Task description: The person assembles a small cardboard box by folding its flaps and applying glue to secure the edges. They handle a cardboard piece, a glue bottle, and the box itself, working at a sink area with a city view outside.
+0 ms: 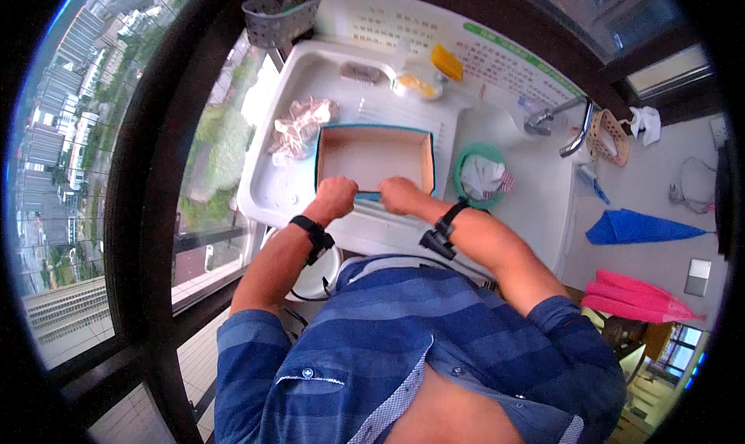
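Note:
An open cardboard box [375, 155] with teal outer sides and a bare brown inside lies on the ribbed board of a white laundry sink [264, 188]. My left hand [337, 195] and my right hand [399, 193] are both closed on the box's near rim, side by side. Each wrist carries a black band. The inside of the box looks empty. A crumpled clear plastic wrapper [301, 126] lies just left of the box.
A green basin [481, 172] with cloth sits in the sink bowl to the right, under a chrome tap [576, 130]. A brush [360, 72], a yellow soap [447, 61] and a grey basket [281, 11] line the back. A large window fills the left side.

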Available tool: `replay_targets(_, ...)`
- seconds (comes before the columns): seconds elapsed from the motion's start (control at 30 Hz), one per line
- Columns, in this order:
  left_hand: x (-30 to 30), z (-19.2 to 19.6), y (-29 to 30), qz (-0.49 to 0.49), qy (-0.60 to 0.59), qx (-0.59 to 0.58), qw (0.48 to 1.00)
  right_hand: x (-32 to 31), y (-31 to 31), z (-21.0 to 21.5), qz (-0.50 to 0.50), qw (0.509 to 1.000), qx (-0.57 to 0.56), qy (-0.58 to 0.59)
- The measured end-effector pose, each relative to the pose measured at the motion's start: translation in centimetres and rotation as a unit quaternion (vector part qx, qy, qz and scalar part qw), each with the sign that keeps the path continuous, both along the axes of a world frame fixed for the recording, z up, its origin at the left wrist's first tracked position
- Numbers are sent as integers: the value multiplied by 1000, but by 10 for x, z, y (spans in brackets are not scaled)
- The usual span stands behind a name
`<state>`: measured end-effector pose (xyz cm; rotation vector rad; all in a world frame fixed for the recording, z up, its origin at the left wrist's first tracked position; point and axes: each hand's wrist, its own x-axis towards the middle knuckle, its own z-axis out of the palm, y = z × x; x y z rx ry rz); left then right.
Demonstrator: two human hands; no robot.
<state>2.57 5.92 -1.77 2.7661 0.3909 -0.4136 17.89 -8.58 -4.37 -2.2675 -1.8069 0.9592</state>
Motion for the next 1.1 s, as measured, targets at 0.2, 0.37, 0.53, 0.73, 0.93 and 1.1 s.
replay_targets(0.2, 8, 11, -4, -5, 15, -16, 1000, 13, -27, 15, -32, 999, -14, -20)
replay_targets(0.37, 10, 18, -5, -12, 37, -13, 999, 16, -28, 17, -20, 1000, -17, 2)
replay_targets(0.53, 9, 15, -6, -13, 34, -10, 999, 17, -32, 21, 1, 999, -20, -48)
replay_targets(0.73, 9, 16, -9, -14, 31, 4, 999, 14, -35, 30, -23, 999, -25, -39)
replay_targets(0.93, 7, 14, -9, -16, 27, 9, 999, 44, -48, 75, -296, 924, 236, -57)
replay_targets(1.1, 7, 13, -6, -35, 25, -11, 999, 92, -53, 43, -447, 891, -52, 62)
